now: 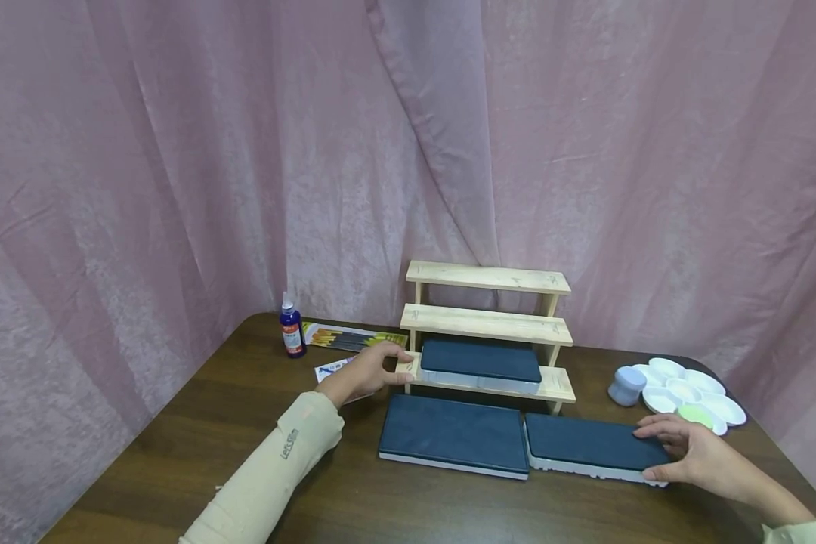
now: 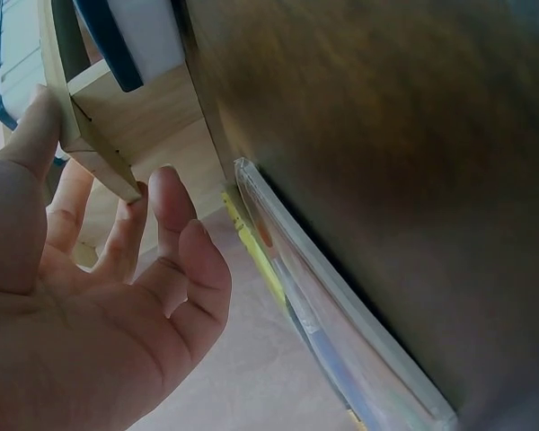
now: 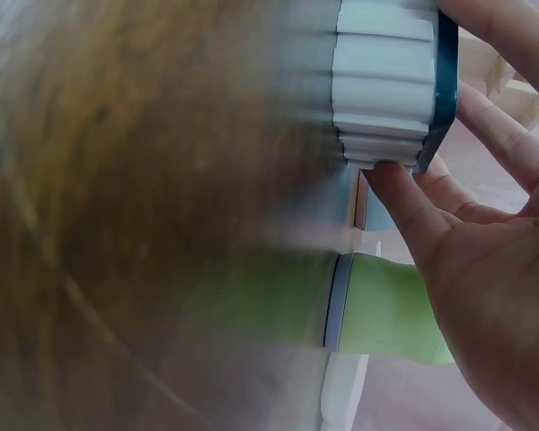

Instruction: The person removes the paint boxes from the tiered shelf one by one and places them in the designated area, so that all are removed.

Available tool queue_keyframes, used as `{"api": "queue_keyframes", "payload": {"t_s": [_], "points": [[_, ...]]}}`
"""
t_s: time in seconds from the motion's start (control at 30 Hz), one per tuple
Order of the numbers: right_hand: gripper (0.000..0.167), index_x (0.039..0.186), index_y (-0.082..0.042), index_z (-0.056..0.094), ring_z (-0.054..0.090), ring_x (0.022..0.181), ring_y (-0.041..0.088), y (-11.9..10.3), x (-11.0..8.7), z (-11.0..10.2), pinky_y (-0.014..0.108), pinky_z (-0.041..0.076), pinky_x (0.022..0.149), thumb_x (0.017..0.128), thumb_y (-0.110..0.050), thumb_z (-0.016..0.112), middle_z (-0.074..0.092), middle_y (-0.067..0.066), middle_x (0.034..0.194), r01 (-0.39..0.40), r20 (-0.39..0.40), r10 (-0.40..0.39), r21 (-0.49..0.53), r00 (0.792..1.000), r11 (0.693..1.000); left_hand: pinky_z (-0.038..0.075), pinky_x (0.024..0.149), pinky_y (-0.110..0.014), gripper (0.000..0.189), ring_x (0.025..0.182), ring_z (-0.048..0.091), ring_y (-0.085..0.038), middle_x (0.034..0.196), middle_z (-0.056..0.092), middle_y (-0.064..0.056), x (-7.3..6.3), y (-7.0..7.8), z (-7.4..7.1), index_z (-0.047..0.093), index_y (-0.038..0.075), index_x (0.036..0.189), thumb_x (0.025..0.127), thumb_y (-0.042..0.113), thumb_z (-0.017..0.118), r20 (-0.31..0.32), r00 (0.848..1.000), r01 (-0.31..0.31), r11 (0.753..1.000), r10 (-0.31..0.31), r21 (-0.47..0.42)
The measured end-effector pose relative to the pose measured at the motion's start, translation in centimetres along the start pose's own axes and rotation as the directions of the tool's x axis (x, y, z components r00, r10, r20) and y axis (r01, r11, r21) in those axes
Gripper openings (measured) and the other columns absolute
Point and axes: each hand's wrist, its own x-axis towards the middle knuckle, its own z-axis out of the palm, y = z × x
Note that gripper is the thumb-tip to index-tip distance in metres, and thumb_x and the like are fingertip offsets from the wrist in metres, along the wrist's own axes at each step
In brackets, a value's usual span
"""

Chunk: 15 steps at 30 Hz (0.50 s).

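Note:
A three-step wooden display rack [image 1: 486, 321] stands at the back of the table. My left hand [image 1: 374, 370] pinches the left end of its lowest step, the thumb and fingers on opposite sides of the board [image 2: 99, 162] in the left wrist view. On that step lies a white box with a dark blue lid [image 1: 479, 359]. In front of the rack lies a larger dark-lidded box [image 1: 455, 434]. To its right is a narrower dark-lidded box [image 1: 585, 442]. My right hand [image 1: 697, 453] grips this narrower box's right end, and its ridged white side [image 3: 384, 76] shows in the right wrist view.
At the back left stand a blue bottle [image 1: 292, 329], a pack of paintbrushes [image 1: 347, 338] and a white printed packet [image 1: 333, 368]. Towards the right are a light blue waisted container [image 1: 627, 385], a green one [image 1: 695, 414] and a white flower-shaped palette [image 1: 666, 368].

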Motion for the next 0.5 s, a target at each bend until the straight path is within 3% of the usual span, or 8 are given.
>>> {"api": "queue_keyframes", "payload": {"t_s": [0.5], "points": [[0.046, 0.110, -0.002, 0.069, 0.048, 0.111, -0.015, 0.00, 0.00, 0.24, 0.006, 0.044, 0.083, 0.068, 0.001, 0.088, 0.062, -0.008, 0.116, 0.054, -0.028, -0.053, 0.035, 0.998, 0.998, 0.035, 0.111, -0.049, 0.037, 0.134, 0.044, -0.030, 0.138, 0.055, -0.008, 0.04, 0.04, 0.19, 0.071, 0.018, 0.119, 0.084, 0.029, 0.080, -0.004, 1.000, -0.001, 1.000, 0.001, 0.012]]}}
